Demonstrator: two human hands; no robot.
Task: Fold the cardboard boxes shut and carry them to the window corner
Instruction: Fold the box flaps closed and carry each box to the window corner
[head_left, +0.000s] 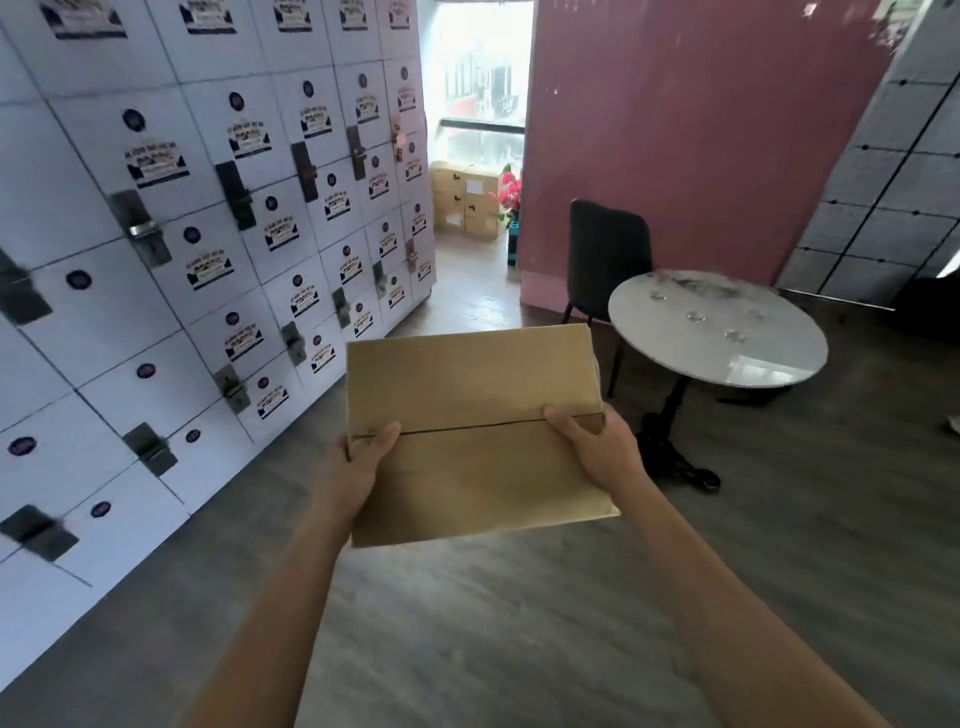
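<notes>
Carrying a closed cardboard box at centre frame, left hand and right hand grip opposite sides, thumbs on the flap seam; it looks light and stiff. Stacked boxes wait at twelve o'clock.

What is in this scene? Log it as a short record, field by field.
held: box, flaps folded shut
left hand: grips box's left edge, thumb on top
right hand: grips box's right edge, thumb on top
ahead: stacked boxes by the window
left side: lockers
right side: round table, chair behind it
</notes>
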